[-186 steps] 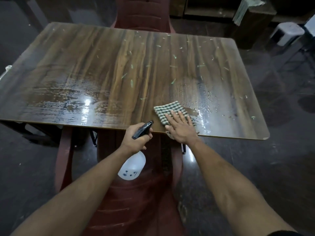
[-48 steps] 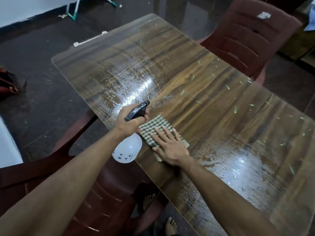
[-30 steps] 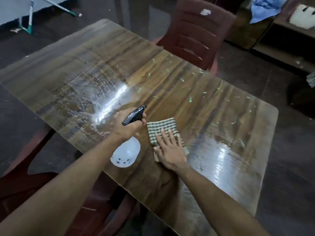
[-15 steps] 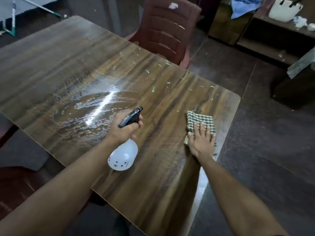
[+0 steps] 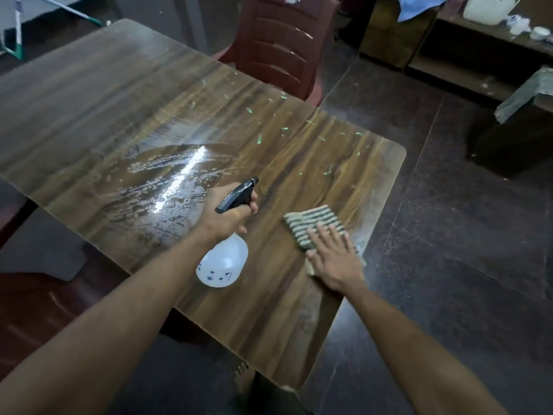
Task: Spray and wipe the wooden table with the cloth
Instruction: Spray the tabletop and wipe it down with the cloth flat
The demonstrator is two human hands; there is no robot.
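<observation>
Left hand [image 5: 229, 215] is clenched around the neck of the spray bottle [image 5: 223, 262], fingers curled tight under the black trigger head [image 5: 237, 195], nozzle pointing up and away from the knuckles. White bottle body hangs below the fist, over the wooden table [image 5: 89, 94], tilted toward the person; whether it touches the surface is unclear.

Right hand [image 5: 333, 259] lies flat, palm down, fingers [image 5: 321, 236] extended and slightly spread, pressing the checked cloth [image 5: 314, 223] onto the tabletop. Nothing is gripped; the hand just rests on the cloth. Cloth sticks out beyond the fingertips, with a bit showing past the little-finger side, and sits close to the table's right edge. Motion blur on cloth and fingers.

Wet glossy patch [image 5: 176, 181] with droplets and a light reflection lies just left of the left fist and beyond it. Small pale green specks [image 5: 258, 138] are scattered on the wood ahead of both hands.

Dark red plastic chair [image 5: 281, 46] stands at the far side of the table, well beyond the fingertips. Dark floor [image 5: 463, 250] is to the right of the right hand.
</observation>
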